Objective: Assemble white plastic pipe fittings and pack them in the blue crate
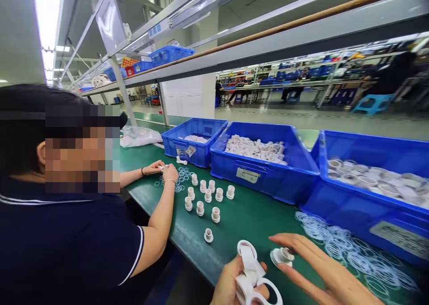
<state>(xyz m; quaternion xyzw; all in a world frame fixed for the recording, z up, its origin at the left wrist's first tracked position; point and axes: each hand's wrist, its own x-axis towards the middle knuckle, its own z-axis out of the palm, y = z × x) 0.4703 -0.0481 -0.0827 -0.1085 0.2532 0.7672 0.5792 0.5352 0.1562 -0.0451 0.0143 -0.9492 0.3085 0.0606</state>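
Observation:
My left hand [226, 280] is closed around several white plastic ring-shaped parts [247, 256], some with wide flat tabs. Just right of it, a white flanged plastic fitting [282, 256] stands upright on the green tabletop [248, 220]. The fingers of my right hand [318, 269] are spread on either side of this fitting; whether they touch it I cannot tell. Farther left, a smaller white fitting [208, 235] stands alone, with a group of similar fittings [208, 195] behind it. Thin translucent rings [348, 247] lie heaped beyond my right hand.
Three blue bins [264, 175] of white parts line the table's back. At left sits a co-worker [67, 242], both hands [170, 173] together on a small white part above scattered thin rings [182, 180]. A shelf rail [284, 36] crosses overhead.

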